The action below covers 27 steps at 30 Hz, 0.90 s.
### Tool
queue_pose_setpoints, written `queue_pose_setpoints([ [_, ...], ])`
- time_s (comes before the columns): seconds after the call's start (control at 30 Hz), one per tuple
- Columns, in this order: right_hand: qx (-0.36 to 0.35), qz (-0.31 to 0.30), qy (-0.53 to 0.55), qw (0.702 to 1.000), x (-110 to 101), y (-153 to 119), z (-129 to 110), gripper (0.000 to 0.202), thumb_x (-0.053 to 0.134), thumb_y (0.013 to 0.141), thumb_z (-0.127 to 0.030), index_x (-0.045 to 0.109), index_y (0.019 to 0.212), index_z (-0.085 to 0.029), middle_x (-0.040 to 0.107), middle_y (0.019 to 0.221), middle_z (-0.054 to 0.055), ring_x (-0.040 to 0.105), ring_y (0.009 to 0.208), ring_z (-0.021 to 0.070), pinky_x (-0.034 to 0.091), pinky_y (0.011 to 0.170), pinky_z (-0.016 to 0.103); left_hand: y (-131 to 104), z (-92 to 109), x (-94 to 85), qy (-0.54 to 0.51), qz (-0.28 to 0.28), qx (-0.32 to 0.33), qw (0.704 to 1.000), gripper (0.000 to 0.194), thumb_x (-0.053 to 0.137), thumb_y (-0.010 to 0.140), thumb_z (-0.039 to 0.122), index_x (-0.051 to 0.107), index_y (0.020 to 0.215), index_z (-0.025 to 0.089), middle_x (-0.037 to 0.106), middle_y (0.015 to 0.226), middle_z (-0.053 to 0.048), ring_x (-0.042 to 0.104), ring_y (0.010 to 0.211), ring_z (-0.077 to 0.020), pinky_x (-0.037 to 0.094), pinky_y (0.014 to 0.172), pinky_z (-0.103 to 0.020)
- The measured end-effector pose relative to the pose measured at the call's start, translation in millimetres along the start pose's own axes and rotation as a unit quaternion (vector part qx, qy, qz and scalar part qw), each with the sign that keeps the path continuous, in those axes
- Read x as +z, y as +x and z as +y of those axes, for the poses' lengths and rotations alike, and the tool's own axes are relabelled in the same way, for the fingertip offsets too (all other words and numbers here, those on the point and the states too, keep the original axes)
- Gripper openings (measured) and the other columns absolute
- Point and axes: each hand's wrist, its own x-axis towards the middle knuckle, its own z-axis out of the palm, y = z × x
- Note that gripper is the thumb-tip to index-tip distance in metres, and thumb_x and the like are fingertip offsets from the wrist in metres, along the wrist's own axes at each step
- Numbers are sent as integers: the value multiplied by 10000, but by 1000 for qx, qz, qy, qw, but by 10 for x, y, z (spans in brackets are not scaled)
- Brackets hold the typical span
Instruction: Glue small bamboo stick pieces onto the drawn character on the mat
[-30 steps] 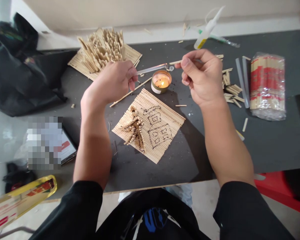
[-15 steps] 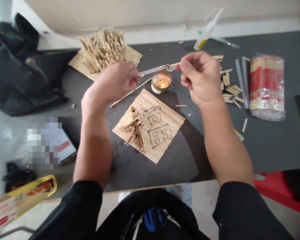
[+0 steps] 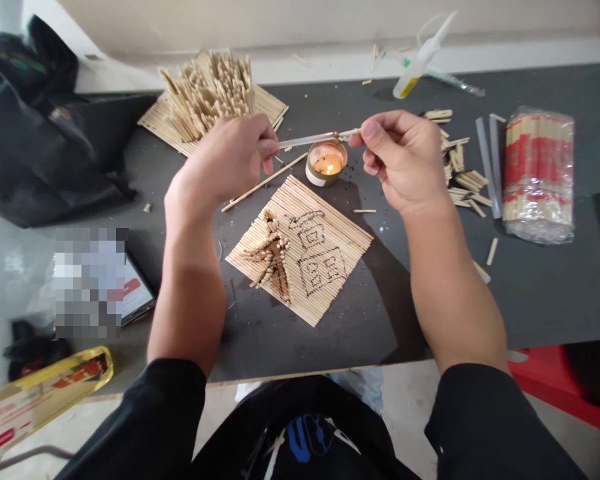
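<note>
My left hand pinches a translucent glue stick, whose far end is above the lit candle in its small tin. A short wooden stick is pinched in my right hand; its tip meets the darkened end of the glue stick over the flame. Below the candle lies a square mat of wooden sticks with character outlines drawn in black. Short stick pieces stand glued along the strokes of the left character.
A second mat bears a dense cluster of upright sticks. Cut stick pieces, spare glue sticks and a wrapped stick bundle lie right. A glue bottle stands behind; a phone and black bag are left.
The view has shifted slightly. Both hands stay over the candle, and the wooden stick's tip now lies more in line with the glue stick's end.
</note>
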Motion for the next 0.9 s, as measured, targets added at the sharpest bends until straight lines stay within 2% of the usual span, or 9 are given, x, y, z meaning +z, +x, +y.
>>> queue_pose_setpoints([
  [0.13, 9, -2, -8, 1000, -15, 19, 39, 442, 815, 744, -698, 674, 839, -289, 736, 846, 48, 561, 590, 178, 444, 475, 360, -7, -15, -3, 2, 13, 3, 1000, 187, 449, 890, 294, 636, 892, 300, 722, 822, 10, 630, 789, -209, 522, 851, -384],
  [0.2, 19, -1, -14, 1000, -25, 26, 53, 450, 805, 750, -705, 673, 824, -281, 732, 825, 53, 551, 573, 173, 417, 456, 348, -15, -14, -26, -2, 22, 6, 1000, 195, 455, 854, 301, 639, 901, 345, 718, 821, 32, 631, 806, -214, 528, 844, -407],
  [0.3, 23, -2, -19, 1000, -38, 35, 72, 447, 787, 774, -698, 665, 798, -269, 723, 803, 54, 512, 531, 149, 377, 431, 332, -26, -11, -63, -10, 2, 10, 1000, 207, 461, 835, 345, 625, 922, 436, 722, 868, 75, 634, 891, -218, 541, 878, -435],
  [0.37, 21, -4, -22, 1000, -44, 38, 83, 452, 780, 782, -695, 657, 777, -261, 714, 785, 55, 488, 512, 137, 359, 424, 326, -27, -12, -69, -10, -8, 9, 1000, 203, 473, 829, 365, 620, 935, 458, 724, 897, 81, 635, 919, -224, 545, 881, -451],
  [0.57, 32, -8, -26, 999, -48, 33, 102, 464, 761, 790, -711, 648, 748, -263, 700, 746, 57, 506, 532, 163, 382, 445, 349, -12, -27, -12, -1, 31, 7, 999, 172, 518, 837, 336, 659, 936, 329, 706, 863, -9, 657, 870, -242, 533, 825, -445],
  [0.7, 29, 1, -25, 999, -41, 34, 109, 456, 762, 793, -710, 638, 769, -272, 699, 742, 56, 521, 553, 177, 380, 464, 359, -16, -44, -4, 0, 20, 16, 1000, 167, 503, 869, 304, 644, 941, 356, 708, 887, 9, 656, 887, -225, 525, 840, -424],
  [0.9, 22, 10, -29, 999, -12, 27, 96, 446, 788, 772, -702, 630, 788, -286, 707, 753, 41, 500, 544, 167, 372, 468, 358, -14, -73, 2, -9, 25, 23, 999, 179, 526, 847, 282, 660, 933, 365, 706, 857, 24, 661, 851, -241, 535, 851, -459],
])
